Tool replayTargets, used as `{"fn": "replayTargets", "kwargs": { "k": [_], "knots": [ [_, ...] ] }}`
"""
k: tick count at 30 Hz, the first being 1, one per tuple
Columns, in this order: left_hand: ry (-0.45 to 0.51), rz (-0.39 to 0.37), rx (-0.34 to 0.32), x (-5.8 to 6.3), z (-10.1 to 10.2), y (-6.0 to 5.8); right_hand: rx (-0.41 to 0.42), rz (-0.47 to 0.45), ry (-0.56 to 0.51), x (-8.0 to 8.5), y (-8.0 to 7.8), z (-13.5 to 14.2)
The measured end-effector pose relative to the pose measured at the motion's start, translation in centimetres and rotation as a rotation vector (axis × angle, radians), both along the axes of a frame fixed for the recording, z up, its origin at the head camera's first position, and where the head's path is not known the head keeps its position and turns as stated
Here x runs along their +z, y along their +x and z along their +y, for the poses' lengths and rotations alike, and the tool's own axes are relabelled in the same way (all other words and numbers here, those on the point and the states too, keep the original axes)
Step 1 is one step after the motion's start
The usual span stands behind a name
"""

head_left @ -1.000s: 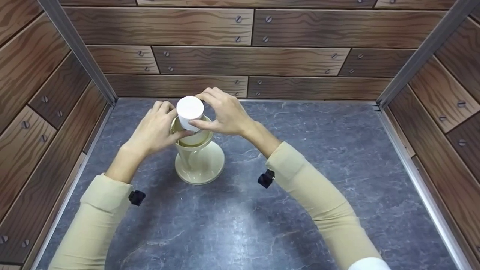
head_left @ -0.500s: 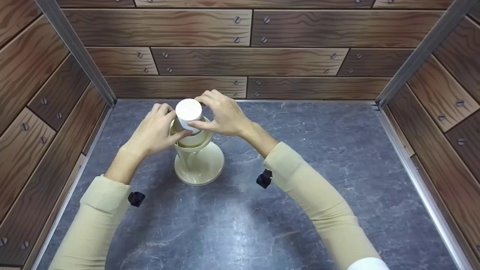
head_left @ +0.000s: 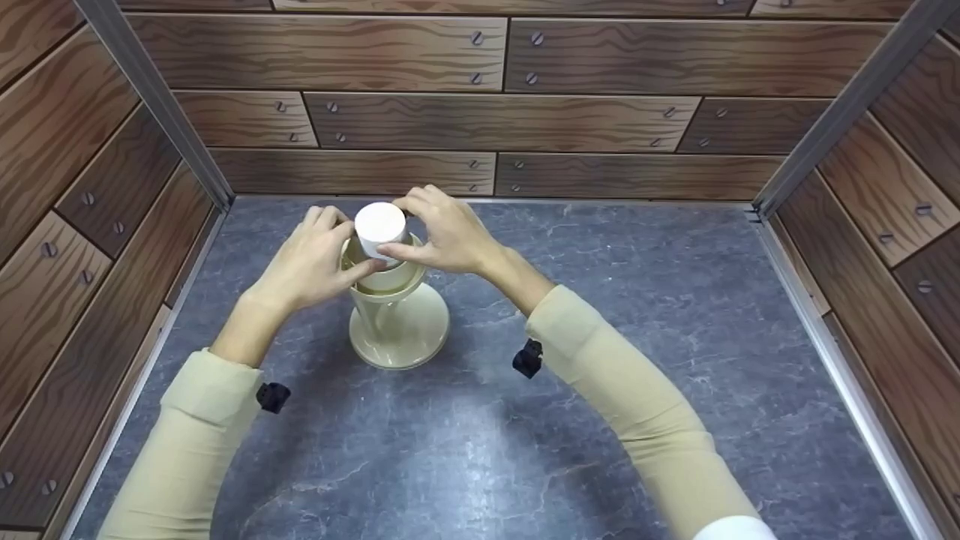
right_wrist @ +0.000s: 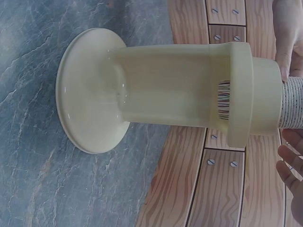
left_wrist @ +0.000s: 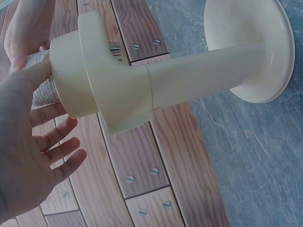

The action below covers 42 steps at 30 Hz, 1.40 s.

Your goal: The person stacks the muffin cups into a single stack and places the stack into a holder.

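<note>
Above a cream pedestal dispenser (head_left: pixel 401 330), both hands hold a white-topped cylindrical stack (head_left: pixel 380 223). Its lower part sits inside the dispenser's round collar (left_wrist: pixel 73 78). In the wrist views the stack's (right_wrist: pixel 292 101) side looks finely layered and printed; its exact kind is unclear. My left hand (head_left: pixel 300 262) holds it low on the left, thumb in front near the rim, other fingers spread. Thumb in front and fingers behind, my right hand (head_left: pixel 450 232) grips it from the right. A slot in the dispenser shows thin coloured edges (right_wrist: pixel 224 100). The stack's lower end is hidden.
The dispenser's round base stands on a dark blue-grey marbled tabletop (head_left: pixel 465 435). Wood-patterned panels (head_left: pixel 502 124) enclose the back and both sides, with metal frame bars (head_left: pixel 161 112) at the corners. Small black cameras (head_left: pixel 273 397) sit at both cuffs.
The white-topped stack has sunk slightly into the collar, and my right hand has come down a little with it. The left hand and the dispenser stay about where they were.
</note>
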<state>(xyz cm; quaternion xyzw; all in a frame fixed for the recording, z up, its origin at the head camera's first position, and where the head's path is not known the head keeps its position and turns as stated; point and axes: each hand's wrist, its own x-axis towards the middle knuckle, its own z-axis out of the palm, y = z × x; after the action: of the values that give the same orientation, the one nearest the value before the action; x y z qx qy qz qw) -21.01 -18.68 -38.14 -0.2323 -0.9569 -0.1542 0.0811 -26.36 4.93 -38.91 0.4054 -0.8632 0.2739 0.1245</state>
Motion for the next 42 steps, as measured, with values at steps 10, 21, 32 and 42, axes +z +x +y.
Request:
{"fn": "replayTargets", "kwargs": {
  "k": [10, 21, 32, 42],
  "knots": [
    [0.005, -0.02, 0.008, -0.11, 0.05, 0.04, -0.01, -0.044, 0.016, -0.25, -0.12, 0.03],
    [0.012, -0.027, 0.02, -0.29, 0.04, 0.01, -0.041, -0.049, 0.059, -0.52, -0.02, 0.02],
    [0.028, -0.012, 0.018, -0.21, -0.04, 0.03, -0.049, -0.069, 0.082, -0.6, -0.23, -0.12],
    [0.034, -0.033, 0.033, -0.2, -0.09, -0.14, -0.054, -0.063, 0.094, -0.8, -0.3, 0.0]
  ]
}}
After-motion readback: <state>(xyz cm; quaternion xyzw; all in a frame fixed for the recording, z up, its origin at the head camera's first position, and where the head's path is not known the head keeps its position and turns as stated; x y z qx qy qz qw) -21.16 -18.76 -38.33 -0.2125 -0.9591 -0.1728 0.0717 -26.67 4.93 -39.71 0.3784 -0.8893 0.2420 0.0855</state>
